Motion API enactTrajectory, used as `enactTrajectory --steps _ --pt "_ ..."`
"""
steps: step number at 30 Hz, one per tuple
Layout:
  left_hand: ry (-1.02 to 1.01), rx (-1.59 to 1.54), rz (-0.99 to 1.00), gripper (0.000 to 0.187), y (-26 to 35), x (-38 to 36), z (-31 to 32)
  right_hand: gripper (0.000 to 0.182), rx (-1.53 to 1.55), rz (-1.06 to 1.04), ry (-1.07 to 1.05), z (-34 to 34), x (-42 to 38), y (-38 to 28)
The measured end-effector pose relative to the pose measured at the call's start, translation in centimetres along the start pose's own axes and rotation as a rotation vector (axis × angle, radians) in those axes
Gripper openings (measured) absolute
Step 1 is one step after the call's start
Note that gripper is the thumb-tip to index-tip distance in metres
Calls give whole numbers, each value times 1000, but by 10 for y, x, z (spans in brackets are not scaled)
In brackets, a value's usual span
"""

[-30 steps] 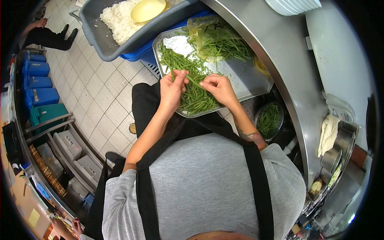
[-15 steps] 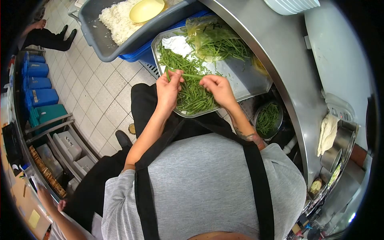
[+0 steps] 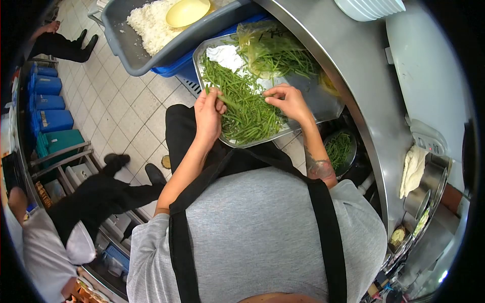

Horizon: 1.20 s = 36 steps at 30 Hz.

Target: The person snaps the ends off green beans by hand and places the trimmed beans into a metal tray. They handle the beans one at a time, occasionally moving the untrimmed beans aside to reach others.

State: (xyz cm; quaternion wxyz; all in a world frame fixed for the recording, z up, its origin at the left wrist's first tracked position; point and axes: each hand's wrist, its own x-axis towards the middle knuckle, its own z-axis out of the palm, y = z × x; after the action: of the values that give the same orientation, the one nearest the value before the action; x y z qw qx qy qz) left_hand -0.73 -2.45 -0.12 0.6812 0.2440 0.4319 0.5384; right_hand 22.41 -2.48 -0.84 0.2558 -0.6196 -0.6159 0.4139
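Observation:
A metal tray (image 3: 331, 113) in front of me holds a heap of cut green beans (image 3: 247, 118). My left hand (image 3: 208, 112) is closed on green beans above the tray's left part. Over the right part of the heap, my right hand (image 3: 289, 101) has its thumb and fingertips pinched together; whatever is between them is too small to name. Behind the hands, a yellowish plastic bag (image 3: 257, 38) of longer beans and a crumpled white sheet (image 3: 226, 57) lie in the tray.
A grey tub (image 3: 136, 63) of rice with a yellow bowl (image 3: 187, 12) stands at upper left. Right of the tray are a steel counter (image 3: 348, 50) and, below it, a pot of beans (image 3: 339, 151). One person (image 3: 45, 237) is at lower left, another (image 3: 60, 48) at upper left.
My hands have moved apart; the stretch of bean between them is gone, and my right hand has shifted right and slightly up. The person at lower left has moved further into view.

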Motion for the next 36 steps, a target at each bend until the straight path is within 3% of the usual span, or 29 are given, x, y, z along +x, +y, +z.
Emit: enactTrajectory --steps 1,3,7,10,11,13,15,20,23,27,29,30,32,36 --pt "26 -53 -20 17 0 0 -2 15 -1 1 0 0 1 3" --pt "-1 -73 -49 17 -1 0 -4 19 -243 5 306 0 6 7" --pt "-11 47 -90 21 -9 -8 11 12 -455 24 449 16 16 21" --pt "-246 268 -79 17 -12 -9 9 9 -461 -42 565 31 20 34" --pt "-243 269 -79 17 -12 -10 9 9 -459 -43 563 32 19 32" --pt "-269 802 335 13 -16 -12 13 5 -479 -99 547 31 13 31" --pt "-235 823 233 10 0 -20 27 5 -422 -148 457 26 0 15" --pt "-391 1140 481 21 5 -20 34 8 -255 -354 111 6 -33 -40" --pt "-456 1205 543 22 -6 -15 27 9 -215 -467 168 3 -36 -52" --pt "-436 1132 544 17 -6 -16 29 10 -89 -478 279 10 -27 -55" --pt "-337 975 270 11 -2 -18 31 10 85 -406 321 15 -25 -59" --pt "-336 975 269 11 -1 -18 30 10 86 -406 320 17 -24 -61" --pt "-328 621 -44 18 0 -15 28 9 164 -370 418 17 -20 -65" --pt "-117 263 -149 21 2 -11 22 12 71 -273 233 8 -16 -57"
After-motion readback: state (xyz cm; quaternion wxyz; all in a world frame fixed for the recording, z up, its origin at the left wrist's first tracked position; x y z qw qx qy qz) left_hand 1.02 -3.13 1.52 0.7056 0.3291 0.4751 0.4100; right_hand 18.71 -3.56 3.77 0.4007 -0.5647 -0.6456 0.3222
